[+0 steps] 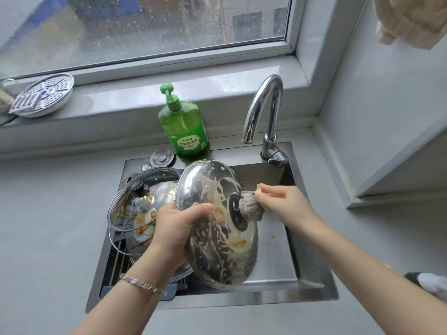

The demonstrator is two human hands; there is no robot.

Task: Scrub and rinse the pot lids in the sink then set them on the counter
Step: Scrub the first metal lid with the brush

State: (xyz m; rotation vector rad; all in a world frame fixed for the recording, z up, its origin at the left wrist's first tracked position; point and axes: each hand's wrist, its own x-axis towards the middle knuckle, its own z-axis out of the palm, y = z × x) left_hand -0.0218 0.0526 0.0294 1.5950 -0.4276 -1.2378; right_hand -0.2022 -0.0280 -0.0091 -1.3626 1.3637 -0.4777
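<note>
A large steel pot lid, streaked with soapy foam, is held tilted over the sink. My left hand grips its left rim. My right hand presses a grey scrubbing cloth against the lid's dark knob. A glass lid with a black knob and brown stains leans on a rack in the left half of the sink. Other greasy steel cookware lies beneath it, partly hidden.
A green dish soap bottle stands behind the sink. The chrome faucet arches over the back right, with no water running. A perforated steel steamer plate rests on the windowsill. Grey counter flanks the sink.
</note>
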